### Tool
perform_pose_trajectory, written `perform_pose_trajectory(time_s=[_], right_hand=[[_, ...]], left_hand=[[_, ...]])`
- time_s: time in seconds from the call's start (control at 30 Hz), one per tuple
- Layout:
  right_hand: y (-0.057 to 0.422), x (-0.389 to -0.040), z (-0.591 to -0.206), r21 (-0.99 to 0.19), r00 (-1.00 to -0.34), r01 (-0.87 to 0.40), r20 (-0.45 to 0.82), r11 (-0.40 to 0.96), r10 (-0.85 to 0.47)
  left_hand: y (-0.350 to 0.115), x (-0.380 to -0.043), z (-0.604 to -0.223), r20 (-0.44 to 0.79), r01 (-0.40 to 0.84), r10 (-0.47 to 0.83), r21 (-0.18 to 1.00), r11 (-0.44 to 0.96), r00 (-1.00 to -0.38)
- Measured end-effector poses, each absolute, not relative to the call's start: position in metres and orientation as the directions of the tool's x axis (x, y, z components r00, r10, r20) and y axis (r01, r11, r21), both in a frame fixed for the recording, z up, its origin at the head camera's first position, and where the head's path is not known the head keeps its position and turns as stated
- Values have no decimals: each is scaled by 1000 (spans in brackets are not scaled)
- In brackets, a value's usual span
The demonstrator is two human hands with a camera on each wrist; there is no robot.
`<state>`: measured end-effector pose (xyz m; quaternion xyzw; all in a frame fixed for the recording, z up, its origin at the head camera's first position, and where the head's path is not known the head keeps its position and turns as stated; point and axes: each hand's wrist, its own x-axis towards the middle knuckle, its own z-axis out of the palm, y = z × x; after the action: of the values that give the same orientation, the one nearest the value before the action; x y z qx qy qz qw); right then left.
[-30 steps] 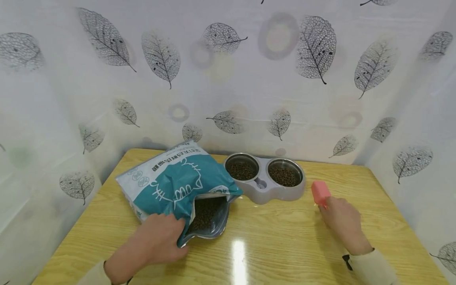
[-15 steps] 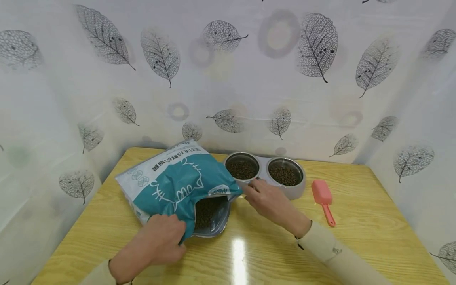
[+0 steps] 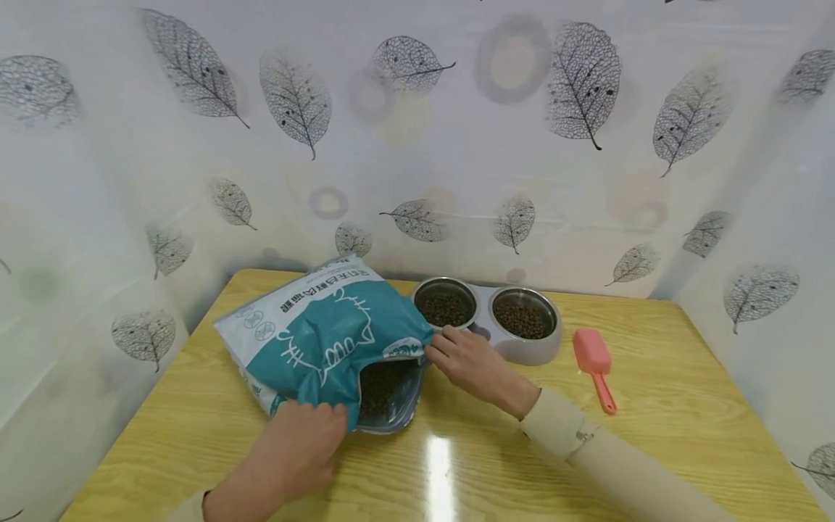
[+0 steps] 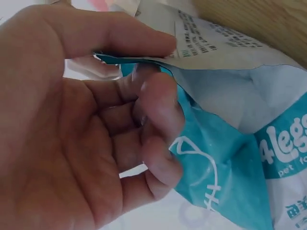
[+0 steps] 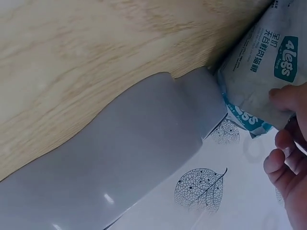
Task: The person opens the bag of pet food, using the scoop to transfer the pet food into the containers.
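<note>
A teal and white pet food bag lies on its side at the left of the table, its mouth gaping toward me. Brown kibble shows inside. My left hand pinches the near left corner of the mouth; in the left wrist view its thumb presses the bag's edge against curled fingers. At the mouth's right corner, my right hand grips the edge between thumb and fingers, as the right wrist view shows for the bag. A pink scoop lies apart on the right.
A grey double bowl stand is behind my right hand, against the bag's right side. Both its metal bowls hold kibble. Leaf-patterned sheeting rises behind the wooden table and along both sides.
My right hand has let go of the pink scoop, moved left and taken hold of the bag's right corner. My left hand has kept its grip on the bag, shifting slightly.
</note>
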<state>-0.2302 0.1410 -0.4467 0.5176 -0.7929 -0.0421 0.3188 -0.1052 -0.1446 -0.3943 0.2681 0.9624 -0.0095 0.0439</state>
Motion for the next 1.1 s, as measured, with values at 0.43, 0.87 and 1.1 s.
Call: perform_pose_trajectory(time_s=[0.43,0.87,1.1], right_hand=[[136,-243,-429,303,-215,-828,605,471,-767],[100,-266,-306,42,-325,-873,693,486,-644],[60,-322,-269,-289,-591,-799,541,527,-599]], left_hand=[[-174,-115,-372,35,591,591,110,799,-806],[-249,-123,-277,269,389,347,120,914,-898],[-309,-188,-269,411,403,288,226,887,-865]])
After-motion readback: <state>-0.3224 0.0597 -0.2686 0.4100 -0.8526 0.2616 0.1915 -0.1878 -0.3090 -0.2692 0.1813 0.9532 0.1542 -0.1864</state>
